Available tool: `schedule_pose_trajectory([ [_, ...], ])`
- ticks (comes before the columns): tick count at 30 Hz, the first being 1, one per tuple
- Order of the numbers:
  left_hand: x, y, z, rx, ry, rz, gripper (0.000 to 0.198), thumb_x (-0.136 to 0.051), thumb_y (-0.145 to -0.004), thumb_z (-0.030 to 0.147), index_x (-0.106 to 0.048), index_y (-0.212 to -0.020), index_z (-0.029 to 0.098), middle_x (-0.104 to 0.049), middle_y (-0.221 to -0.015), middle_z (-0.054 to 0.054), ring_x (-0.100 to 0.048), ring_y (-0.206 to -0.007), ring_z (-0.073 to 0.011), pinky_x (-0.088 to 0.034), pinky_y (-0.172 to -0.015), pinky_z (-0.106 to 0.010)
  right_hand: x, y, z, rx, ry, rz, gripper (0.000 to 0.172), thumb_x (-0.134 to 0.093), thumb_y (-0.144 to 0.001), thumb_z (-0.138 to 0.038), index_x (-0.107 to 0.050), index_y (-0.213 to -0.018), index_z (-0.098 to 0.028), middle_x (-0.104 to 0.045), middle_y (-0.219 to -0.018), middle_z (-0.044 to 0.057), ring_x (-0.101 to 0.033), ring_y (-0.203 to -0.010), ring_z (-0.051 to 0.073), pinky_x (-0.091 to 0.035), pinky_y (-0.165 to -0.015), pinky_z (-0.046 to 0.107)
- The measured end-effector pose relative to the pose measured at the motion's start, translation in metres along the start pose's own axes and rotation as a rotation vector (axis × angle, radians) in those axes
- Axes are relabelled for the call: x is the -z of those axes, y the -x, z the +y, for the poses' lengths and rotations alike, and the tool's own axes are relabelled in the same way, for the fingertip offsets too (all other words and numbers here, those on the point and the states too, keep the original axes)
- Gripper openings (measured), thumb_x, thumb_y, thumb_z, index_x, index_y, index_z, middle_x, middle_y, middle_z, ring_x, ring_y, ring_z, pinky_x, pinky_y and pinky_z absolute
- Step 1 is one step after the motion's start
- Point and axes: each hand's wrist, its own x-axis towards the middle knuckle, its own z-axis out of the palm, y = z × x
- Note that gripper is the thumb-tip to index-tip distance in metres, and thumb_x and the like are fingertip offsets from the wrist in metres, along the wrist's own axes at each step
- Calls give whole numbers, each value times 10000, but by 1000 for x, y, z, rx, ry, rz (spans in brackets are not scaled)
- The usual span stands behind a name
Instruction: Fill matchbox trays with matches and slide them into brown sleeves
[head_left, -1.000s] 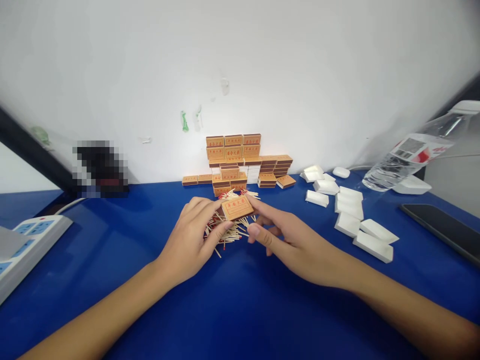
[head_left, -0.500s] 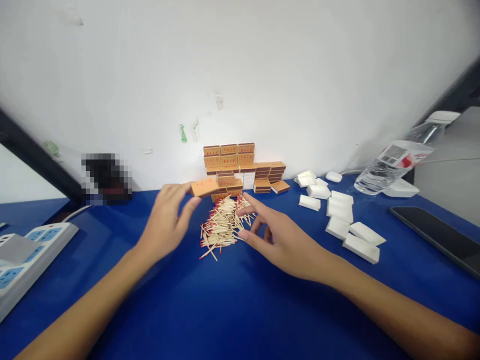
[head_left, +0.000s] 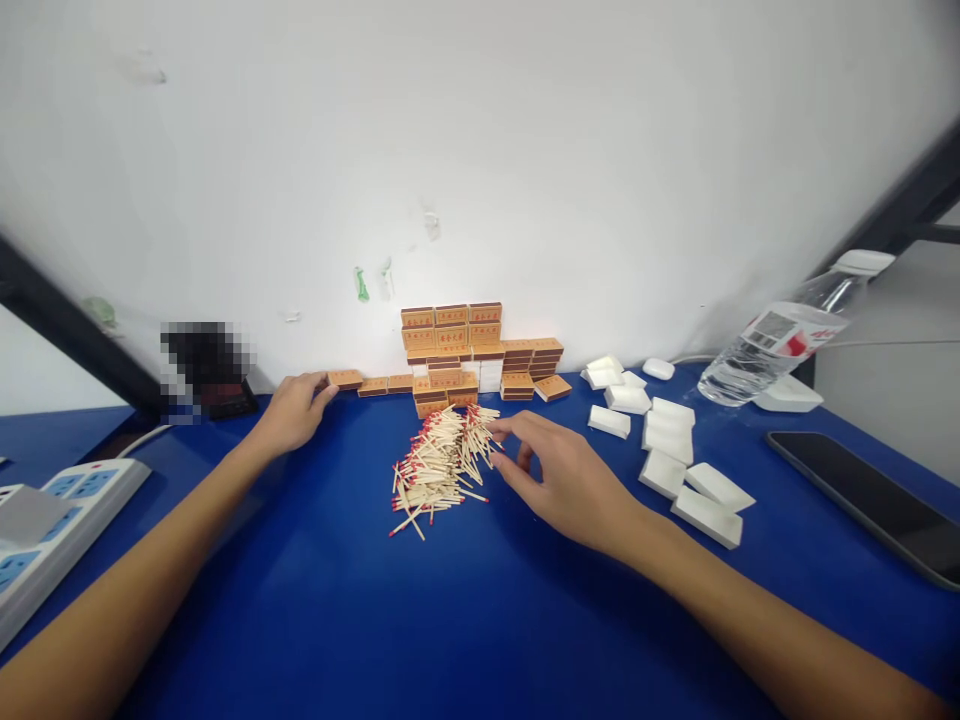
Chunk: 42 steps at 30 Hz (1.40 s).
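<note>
My left hand (head_left: 298,408) is closed on a matchbox (head_left: 346,379), pinching its left end near the wall. Just right of it, two more matchboxes (head_left: 385,385) lie in a row against the wall. My right hand (head_left: 551,470) has its fingers apart at the right edge of a heap of red-tipped matches (head_left: 435,465); whether the fingertips touch any match I cannot tell. Behind the heap stand stacked orange matchboxes (head_left: 450,335), with brown-sided ones (head_left: 532,355) to their right.
White matchbox trays (head_left: 667,430) lie scattered on the right of the blue table (head_left: 420,630). Past them are a tilted water bottle (head_left: 780,330), a white earphone case (head_left: 658,369) and a phone (head_left: 862,500). A power strip (head_left: 67,540) sits on the left.
My left hand has carried the matchbox leftward from in front of the stack to the left end of the row by the wall. My right hand stays beside the matches.
</note>
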Motion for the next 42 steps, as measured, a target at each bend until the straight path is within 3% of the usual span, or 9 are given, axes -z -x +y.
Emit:
schedule_pose_trajectory([
  [6, 1, 10, -8, -50, 25, -17, 507, -346, -1016, 525, -660, -1221, 183, -732, -1173, -133, -648, -1074, -317, -467, -1020, -469, 2, -1, 1, -6, 4, -10, 277, -527, -1001, -298, -673, -1209, -187, -712, -1047, 78, -650, -702, 164, -521, -705, 361],
  [12, -14, 10, 11, -86, 17, -42, 457, -372, -1029, 478, -653, -1237, 184, -698, -1152, -134, -594, -1103, -314, -447, -1049, -499, 2, -1, 3, -10, -13, -21, 226, -536, -1010, -290, -694, -1146, -202, -708, -1057, 64, -650, -693, 150, -519, -707, 353],
  [18, -24, 29, 35, -90, -9, -23, 436, -379, -1061, 455, -606, -1345, 215, -651, -1184, -117, -547, -1131, -303, -454, -1020, -477, 3, 0, 3, -19, -15, -13, 208, -545, -1010, -290, -691, -1132, -206, -700, -1036, 55, -637, -695, 147, -512, -683, 332],
  [26, -39, 30, 66, -101, -113, 69, 350, -466, -1052, 410, -683, -1259, 229, -641, -1241, -132, -536, -1141, -332, -453, -936, -484, 3, -5, 6, -32, -5, -25, 173, -554, -1001, -258, -699, -1080, -207, -710, -1036, 59, -639, -698, 153, -512, -699, 338],
  [35, -36, 18, 77, -88, -216, 148, 329, -584, -1003, 487, -752, -1044, 207, -696, -1046, -135, -568, -1044, -342, -442, -880, -482, 4, -4, 6, -19, -1, -17, 157, -556, -996, -260, -701, -1036, -216, -719, -1008, 61, -638, -710, 164, -507, -702, 341],
  [42, -34, 16, 77, -150, -255, 156, 449, -604, -987, 552, -706, -1223, 184, -685, -1095, -146, -542, -1056, -335, -434, -894, -467, 6, -6, 7, -20, 14, 7, 188, -546, -991, -269, -722, -992, -205, -714, -933, 61, -623, -706, 169, -494, -705, 342],
])
